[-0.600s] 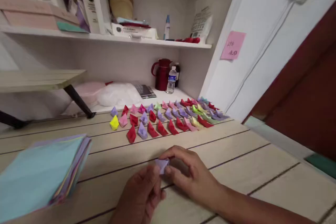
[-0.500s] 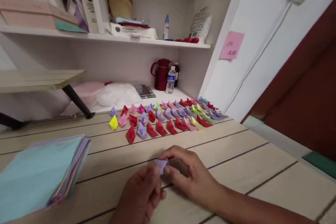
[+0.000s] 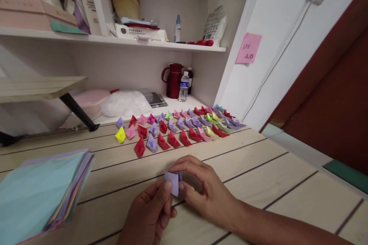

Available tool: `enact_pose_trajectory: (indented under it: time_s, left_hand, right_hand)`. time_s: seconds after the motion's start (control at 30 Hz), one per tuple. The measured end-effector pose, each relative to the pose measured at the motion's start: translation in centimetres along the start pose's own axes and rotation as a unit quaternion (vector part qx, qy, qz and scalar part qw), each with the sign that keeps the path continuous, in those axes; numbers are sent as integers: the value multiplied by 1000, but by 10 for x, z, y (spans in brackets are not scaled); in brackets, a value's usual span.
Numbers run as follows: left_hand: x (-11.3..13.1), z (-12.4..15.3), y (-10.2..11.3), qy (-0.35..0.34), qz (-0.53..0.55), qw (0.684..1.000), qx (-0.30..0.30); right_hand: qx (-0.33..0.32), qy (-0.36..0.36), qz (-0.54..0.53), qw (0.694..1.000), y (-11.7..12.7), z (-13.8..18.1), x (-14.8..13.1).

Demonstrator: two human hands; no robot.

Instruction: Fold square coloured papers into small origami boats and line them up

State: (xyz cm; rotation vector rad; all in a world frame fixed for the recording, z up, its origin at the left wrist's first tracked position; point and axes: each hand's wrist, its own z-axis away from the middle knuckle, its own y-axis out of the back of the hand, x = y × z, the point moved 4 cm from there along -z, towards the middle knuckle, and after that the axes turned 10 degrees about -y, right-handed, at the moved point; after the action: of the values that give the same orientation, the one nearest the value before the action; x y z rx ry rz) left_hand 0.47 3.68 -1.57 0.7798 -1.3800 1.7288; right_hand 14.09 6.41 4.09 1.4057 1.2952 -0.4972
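A small folded piece of lavender paper (image 3: 171, 182) is held just above the slatted wooden table (image 3: 253, 172). My left hand (image 3: 152, 210) pinches its lower left edge between thumb and fingers. From the other side my right hand (image 3: 201, 187) curls around it, thumb and forefinger closed on its right edge. Beyond my hands stand rows of small folded paper boats (image 3: 174, 139) in red, lavender, pink, yellow and green. The closest ones are a red boat (image 3: 140, 147) and a lavender boat (image 3: 152, 143).
A stack of coloured paper sheets (image 3: 43, 187), light blue on top, lies at the left. Behind the boats are a dark red jug (image 3: 174, 80), a water bottle (image 3: 184, 87) and a plastic bag (image 3: 126, 103). A small raised wooden stand (image 3: 43, 88) has a black leg on the table.
The lavender paper has turned and opened out, now showing a larger squarish face instead of a small pointed one. Both hands keep hold of it. The camera view has shifted slightly.
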Motion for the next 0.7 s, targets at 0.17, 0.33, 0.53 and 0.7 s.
enact_pose_trajectory:
  time_s: [0.17, 0.33, 0.53, 0.7]
  left_hand:
    - [-2, -1, 0, -2, -3, 1000, -15]
    - [-6, -4, 0, 5, -18, 1000, -23]
    - [-2, -4, 1, 19, -1, 998, -52]
    - [-3, -6, 3, 38, 33, 998, -25]
  right_hand:
    - [18, -20, 12, 1000, 1, 1, 1]
    - [35, -43, 7, 998, 1, 3, 7]
    - [55, 28, 24, 998, 3, 1, 0]
    - [34, 47, 10, 998, 7, -1, -5]
